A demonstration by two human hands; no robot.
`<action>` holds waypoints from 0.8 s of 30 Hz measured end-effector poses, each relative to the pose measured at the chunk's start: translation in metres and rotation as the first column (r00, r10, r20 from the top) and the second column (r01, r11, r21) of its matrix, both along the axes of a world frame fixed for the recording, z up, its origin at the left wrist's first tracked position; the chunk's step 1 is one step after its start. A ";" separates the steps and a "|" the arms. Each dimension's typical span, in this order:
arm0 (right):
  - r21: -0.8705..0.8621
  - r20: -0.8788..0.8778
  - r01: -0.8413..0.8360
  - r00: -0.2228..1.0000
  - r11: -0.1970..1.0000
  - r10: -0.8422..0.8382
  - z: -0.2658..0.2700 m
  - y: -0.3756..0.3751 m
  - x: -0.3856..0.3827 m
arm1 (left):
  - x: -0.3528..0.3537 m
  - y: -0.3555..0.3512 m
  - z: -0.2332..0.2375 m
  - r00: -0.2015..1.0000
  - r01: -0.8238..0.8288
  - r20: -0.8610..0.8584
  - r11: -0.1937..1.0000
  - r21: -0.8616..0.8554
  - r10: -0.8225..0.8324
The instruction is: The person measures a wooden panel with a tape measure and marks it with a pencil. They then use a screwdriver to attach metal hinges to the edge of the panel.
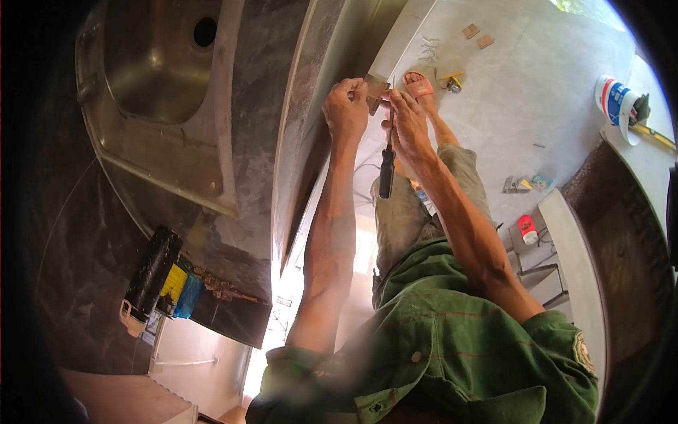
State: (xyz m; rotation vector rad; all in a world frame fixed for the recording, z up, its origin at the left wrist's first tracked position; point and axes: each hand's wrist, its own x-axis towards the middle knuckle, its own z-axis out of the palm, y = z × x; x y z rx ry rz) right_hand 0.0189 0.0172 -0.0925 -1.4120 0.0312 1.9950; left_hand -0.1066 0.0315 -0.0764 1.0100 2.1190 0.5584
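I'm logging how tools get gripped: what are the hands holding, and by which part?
The right hand holds a black-handled screwdriver by its shaft, handle hanging free. The left hand pinches a small metal plate at its edge.

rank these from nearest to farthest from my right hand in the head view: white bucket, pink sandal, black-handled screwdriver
1. Screwdriver: in the right hand, its black handle pointing back toward the body.
2. Pink sandal: on the foot just beyond the hand.
3. White bucket: well off to the right.
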 end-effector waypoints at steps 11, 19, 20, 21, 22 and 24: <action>0.008 -0.049 0.061 0.997 0.998 -0.060 0.002 -0.009 0.014 | 0.008 -0.035 0.032 0.987 -0.046 -0.146 0.993 0.105 0.061; -0.219 -0.128 0.115 0.981 0.969 -0.145 0.046 -0.031 0.017 | 0.055 -0.115 0.163 0.938 0.097 0.346 0.978 -0.185 -0.028; -0.228 -0.127 0.117 0.981 0.967 -0.149 0.050 -0.036 0.015 | 0.055 -0.115 0.172 0.948 0.094 0.316 0.981 -0.170 -0.037; -0.224 -0.133 0.125 0.979 0.967 -0.157 0.051 -0.036 0.012 | 0.051 -0.117 0.169 0.942 0.082 0.334 0.974 -0.209 -0.008; -0.223 -0.137 0.133 0.977 0.966 -0.166 0.051 -0.039 0.011 | 0.043 -0.126 0.163 0.935 0.073 0.353 0.965 -0.252 0.022; -0.217 -0.132 0.147 0.975 0.965 -0.178 0.052 -0.039 0.013 | 0.030 -0.132 0.139 0.972 0.113 0.221 0.984 -0.137 -0.081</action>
